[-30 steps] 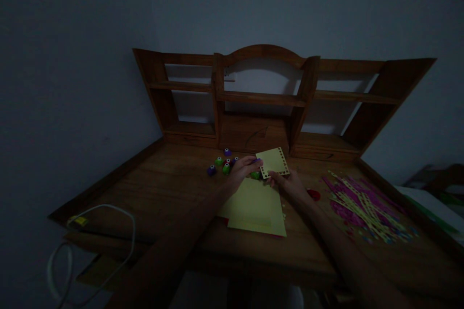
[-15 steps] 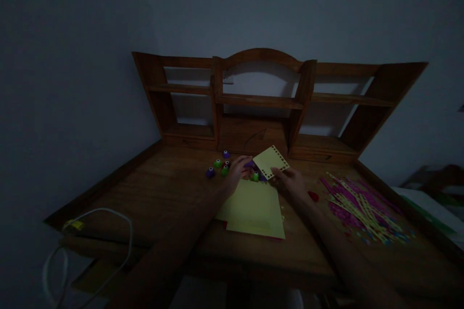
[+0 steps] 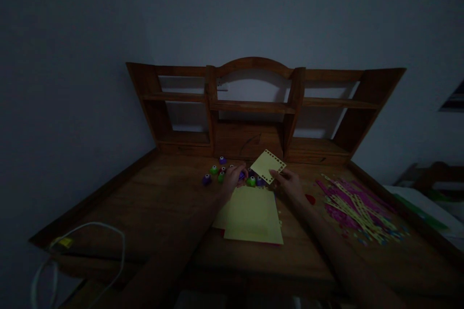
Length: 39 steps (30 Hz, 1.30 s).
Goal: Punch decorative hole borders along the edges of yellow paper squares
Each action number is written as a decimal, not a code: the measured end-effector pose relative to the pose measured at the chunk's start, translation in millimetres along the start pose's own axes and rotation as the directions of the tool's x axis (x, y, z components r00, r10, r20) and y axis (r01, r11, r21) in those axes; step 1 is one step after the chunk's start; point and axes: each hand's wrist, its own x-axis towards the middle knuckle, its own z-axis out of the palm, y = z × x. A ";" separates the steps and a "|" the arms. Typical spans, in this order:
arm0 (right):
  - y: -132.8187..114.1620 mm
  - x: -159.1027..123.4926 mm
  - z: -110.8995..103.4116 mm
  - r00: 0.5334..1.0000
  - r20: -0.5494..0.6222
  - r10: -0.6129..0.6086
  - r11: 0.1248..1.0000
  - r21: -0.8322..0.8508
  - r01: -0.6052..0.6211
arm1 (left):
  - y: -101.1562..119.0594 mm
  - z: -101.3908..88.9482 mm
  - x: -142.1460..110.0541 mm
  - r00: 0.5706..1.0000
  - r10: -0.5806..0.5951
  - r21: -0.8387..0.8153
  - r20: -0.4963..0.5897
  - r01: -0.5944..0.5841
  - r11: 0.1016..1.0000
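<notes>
My right hand (image 3: 288, 181) pinches a small yellow paper square (image 3: 266, 165) by its lower right side, with punched holes along two edges. My left hand (image 3: 235, 177) curls around a small purple craft punch (image 3: 242, 175), just left of the paper. Both hands are above the far edge of a stack of yellow paper sheets (image 3: 252, 215), where a sliver of red shows underneath. Close by stand other small punches, among them a green punch (image 3: 251, 181), a purple punch (image 3: 207, 179) and another green punch (image 3: 214, 170).
A wooden hutch (image 3: 250, 106) backs the desk (image 3: 163, 193). At right lies a pile of punched yellow and pink strips (image 3: 357, 207) with small paper bits. A red piece (image 3: 310, 199) sits near my right forearm. A white cable (image 3: 123, 246) hangs over the left front edge.
The fingers of my left hand have closed around the purple punch. My right hand still holds the yellow square in nearly the same pose. The whole view has shifted slightly.
</notes>
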 end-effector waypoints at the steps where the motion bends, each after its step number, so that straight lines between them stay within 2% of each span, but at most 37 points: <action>1: -0.1 0.3 0.0 1.000 -0.002 -0.002 1.000 0.003 0.002 | -0.4 1.6 -1.5 0.999 0.024 0.055 0.046 -0.026 0.998; 4: 0.8 1.3 0.4 1.000 -0.018 -0.020 1.000 0.019 0.020 | -2.3 7.0 -7.2 0.982 0.077 0.258 0.172 -0.121 0.958; 7: 2.0 2.4 -0.3 0.999 -0.026 -0.018 1.000 0.000 0.018 | -5.3 12.0 -12.5 0.970 0.089 0.368 0.227 -0.170 0.914; 14: -5.6 1.1 -0.8 0.999 -0.042 0.003 1.000 -0.022 -0.004 | -9.5 15.0 -15.6 0.939 0.066 0.431 0.339 -0.217 0.876; 19: -13.8 -1.3 0.8 0.999 -0.046 -0.004 1.000 -0.011 0.003 | -13.7 13.4 -12.6 0.924 0.069 0.414 0.375 -0.234 0.880; 25: -12.0 -0.8 1.0 0.998 -0.058 -0.014 1.000 -0.012 0.013 | -18.4 13.8 -7.9 0.939 0.124 0.273 0.320 -0.217 0.937; 33: -11.4 0.1 -0.4 0.997 -0.064 -0.037 0.999 -0.034 0.035 | -15.4 14.3 -2.2 0.958 0.119 0.101 0.261 -0.150 0.984; 39: -10.7 0.4 3.2 0.997 -0.080 -0.005 1.000 0.028 0.007 | -16.9 2.5 9.5 0.984 0.157 0.123 0.084 -0.167 0.978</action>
